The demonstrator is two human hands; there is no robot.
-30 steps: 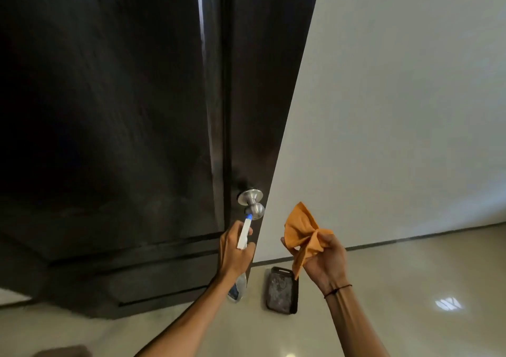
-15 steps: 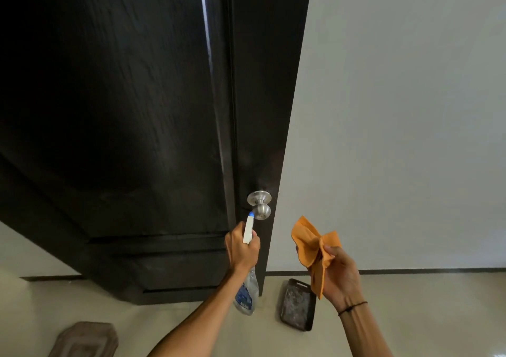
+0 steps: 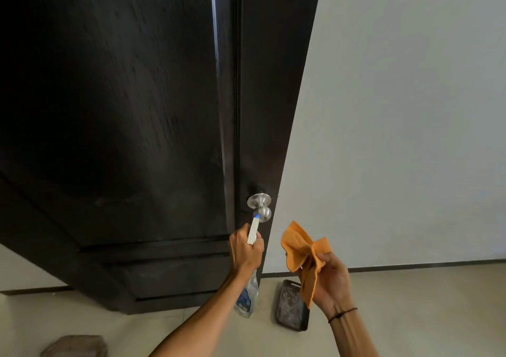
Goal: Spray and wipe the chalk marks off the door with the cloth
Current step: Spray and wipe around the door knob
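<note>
Door: while the camera looks up along it, the dark wooden door fills the left and middle of the view, standing ajar, its free edge running down to the floor beside the wall.
Chalk marks: faint pale smudges show on the lower panels; hard to make out more than that in this light.
Spray bottle: here it is, the spray bottle, right in front of the door's lower edge, clear body hanging below the fist, white head with a blue tip pointing up at the knob.
Left hand: the left hand has its fingers wrapped tight round the neck of the bottle, arm reaching up from the bottom of the view.
Knob: a round silver knob sits near the door's edge, the blue nozzle just beside it; whether they touch, I can't tell.
Cloth: the orange cloth is bunched and fanned out, held up in the air to the right of the door, apart from its surface.
Right hand: the right hand pinches the cloth between thumb and curled fingers; a thin dark band circles the wrist.
Tray: a small dark tray lies on the floor between the two arms.
Wall: a plain pale wall takes the right side.
Bottom left: a brownish slab on the floor, only partly in view.
</note>
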